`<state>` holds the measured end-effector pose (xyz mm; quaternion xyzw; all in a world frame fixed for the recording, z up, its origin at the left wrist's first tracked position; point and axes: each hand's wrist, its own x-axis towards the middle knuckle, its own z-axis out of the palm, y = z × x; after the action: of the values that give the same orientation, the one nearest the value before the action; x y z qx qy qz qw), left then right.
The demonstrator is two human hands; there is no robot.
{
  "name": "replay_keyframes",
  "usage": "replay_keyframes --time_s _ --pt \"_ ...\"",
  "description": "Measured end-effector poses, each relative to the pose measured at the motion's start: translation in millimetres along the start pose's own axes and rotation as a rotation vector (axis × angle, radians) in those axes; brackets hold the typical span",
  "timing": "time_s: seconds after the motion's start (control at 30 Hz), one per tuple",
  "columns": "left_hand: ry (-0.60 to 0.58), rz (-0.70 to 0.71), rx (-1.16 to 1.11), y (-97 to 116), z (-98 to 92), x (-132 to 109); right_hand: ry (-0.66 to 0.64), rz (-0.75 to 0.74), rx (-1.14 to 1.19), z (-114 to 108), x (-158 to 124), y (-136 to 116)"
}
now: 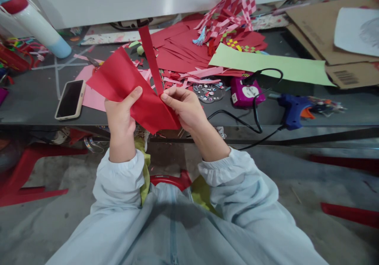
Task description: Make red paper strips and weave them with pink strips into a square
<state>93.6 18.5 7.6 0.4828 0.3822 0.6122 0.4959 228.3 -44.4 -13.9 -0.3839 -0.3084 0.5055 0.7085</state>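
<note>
A sheet of red paper [122,77] is held up over the table's front edge. My left hand [122,111] grips it, the thumb lying on top and the other fingers hidden behind. At the sheet's right side, my right hand [185,107] pinches a narrow red paper strip [150,58] between thumb and fingers. The strip stands up and away from the sheet; whether its lower end is still joined to it, I cannot tell. Behind both hands lie a pile of red paper [180,48] and loose pink and red scraps [204,72].
A phone [70,99] lies on pink paper at left, near a bottle [38,24]. To the right are light green paper [266,64], a purple box [246,92] with a black cord, a blue glue gun [293,109] and cardboard [314,28]. Woven checkered strips [226,16] top the pile.
</note>
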Motion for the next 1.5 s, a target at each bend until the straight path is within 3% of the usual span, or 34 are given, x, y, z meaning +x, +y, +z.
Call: replay_keyframes --time_s 0.27,0.47,0.57,1.07,1.5 --pt "-0.039 0.039 0.057 -3.6 -2.7 2.1 0.013 0.028 -0.072 -1.5 -0.7 -3.1" --pt "-0.042 0.017 0.053 -3.9 -3.4 4.1 -0.093 0.2 -0.111 -6.2 -0.1 -14.3" --pt "-0.106 0.003 0.09 -4.7 -6.0 4.6 -0.144 0.24 -0.156 -9.6 0.8 -16.0" --pt "-0.319 -0.083 0.037 -1.3 -3.7 4.8 0.049 0.066 -0.047 -22.2 9.5 -18.3" --pt "-0.373 -0.096 0.106 0.0 -0.8 -4.4 -0.056 0.074 -0.097 -3.1 3.6 -8.8"
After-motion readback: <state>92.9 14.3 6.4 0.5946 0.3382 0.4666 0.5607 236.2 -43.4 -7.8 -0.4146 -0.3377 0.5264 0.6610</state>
